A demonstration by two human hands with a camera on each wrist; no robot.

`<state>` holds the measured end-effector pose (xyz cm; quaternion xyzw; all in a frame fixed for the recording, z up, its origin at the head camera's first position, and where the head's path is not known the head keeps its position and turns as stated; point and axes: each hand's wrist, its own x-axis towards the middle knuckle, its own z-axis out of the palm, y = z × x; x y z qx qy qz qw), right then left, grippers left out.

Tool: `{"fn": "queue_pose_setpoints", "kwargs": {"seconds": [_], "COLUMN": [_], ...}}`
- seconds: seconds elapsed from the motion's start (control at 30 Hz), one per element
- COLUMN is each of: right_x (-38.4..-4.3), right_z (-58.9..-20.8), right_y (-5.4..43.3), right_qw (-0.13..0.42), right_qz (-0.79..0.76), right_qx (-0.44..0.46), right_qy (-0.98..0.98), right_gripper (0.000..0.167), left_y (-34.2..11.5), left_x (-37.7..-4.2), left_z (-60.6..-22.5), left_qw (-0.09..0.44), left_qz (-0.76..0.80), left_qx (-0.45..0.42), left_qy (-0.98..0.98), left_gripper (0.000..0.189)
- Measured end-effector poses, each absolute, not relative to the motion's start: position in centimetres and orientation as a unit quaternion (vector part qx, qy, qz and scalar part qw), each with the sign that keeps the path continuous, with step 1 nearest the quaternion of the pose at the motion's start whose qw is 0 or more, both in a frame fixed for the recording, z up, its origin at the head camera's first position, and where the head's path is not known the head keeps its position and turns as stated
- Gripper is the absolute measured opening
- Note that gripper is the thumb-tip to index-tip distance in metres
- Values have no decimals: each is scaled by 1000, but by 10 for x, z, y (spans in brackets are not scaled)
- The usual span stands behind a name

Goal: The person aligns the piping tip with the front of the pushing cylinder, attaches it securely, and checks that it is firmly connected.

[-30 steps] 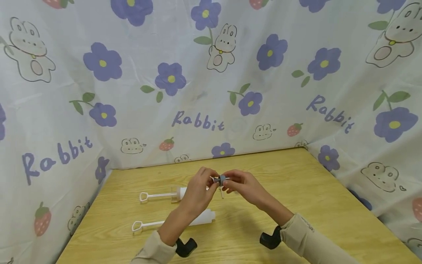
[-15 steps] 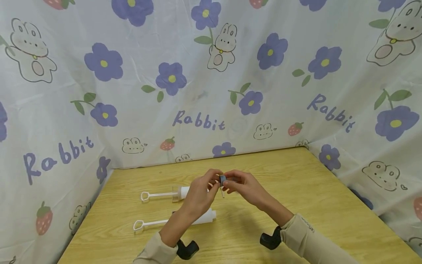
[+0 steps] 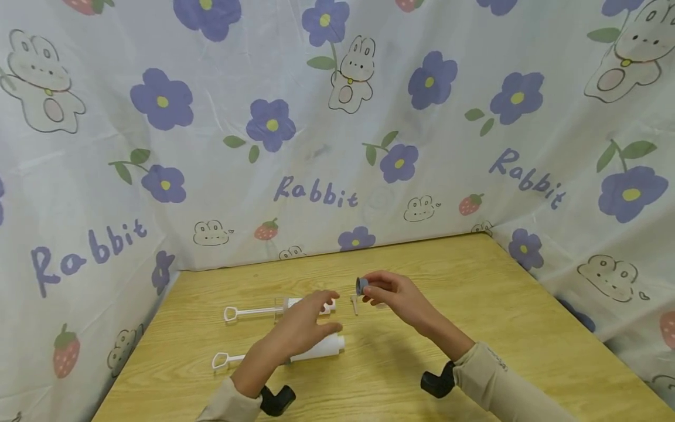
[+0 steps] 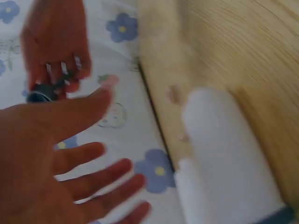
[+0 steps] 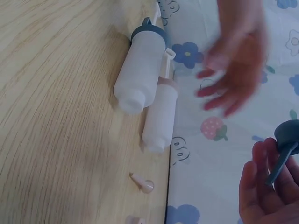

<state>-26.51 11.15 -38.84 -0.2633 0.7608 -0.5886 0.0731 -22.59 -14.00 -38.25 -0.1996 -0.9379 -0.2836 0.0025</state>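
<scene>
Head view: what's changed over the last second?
The left hand has come away from the grey-blue cap, drawing back left and toward the person, fingers now spread and holding nothing. Unchanged: the right hand still holds the cap in about the same place; both white bottles and the small pale nozzle lie as before.

"Rabbit" (image 3: 321,191) stands three times on the flowered cloth (image 3: 216,170)

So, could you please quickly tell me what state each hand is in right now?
Left hand: open, holding nothing.
Right hand: closed on the blue-grey nozzle piece, holding it above the table.
</scene>
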Motion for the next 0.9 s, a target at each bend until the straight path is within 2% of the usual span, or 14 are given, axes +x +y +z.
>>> {"fn": "queue_pose_setpoints", "kwargs": {"seconds": [0.07, 0.17, 0.3, 0.53, 0.67, 0.9], "right_x": [-265, -266, -267, -268, -267, -269], "right_z": [-389, -391, -393, -395, -393, -382], "right_y": [114, 116, 118, 121, 122, 128], "right_qw": [72, 71, 72, 72, 74, 56], "right_qz": [-588, -588, -589, -590, -589, -593], "right_qx": [-257, -251, -250, -249, -250, -245], "right_qy": [763, 766, 765, 765, 765, 765], "right_gripper": [43, 43, 42, 40, 41, 41], "left_y": [-150, -158, -159, -157, -161, -169], "left_x": [-228, -231, -231, -228, -225, -222], "left_z": [-393, -408, -420, -428, -414, -345], "left_qw": [-50, -87, -95, -76, -45, 112], "left_qz": [-220, -150, -125, -124, -150, -153], "left_qx": [-201, -203, -197, -210, -223, -219], "left_qy": [-953, -964, -968, -967, -962, -957], "left_gripper": [67, 75, 66, 56, 54, 49]}}
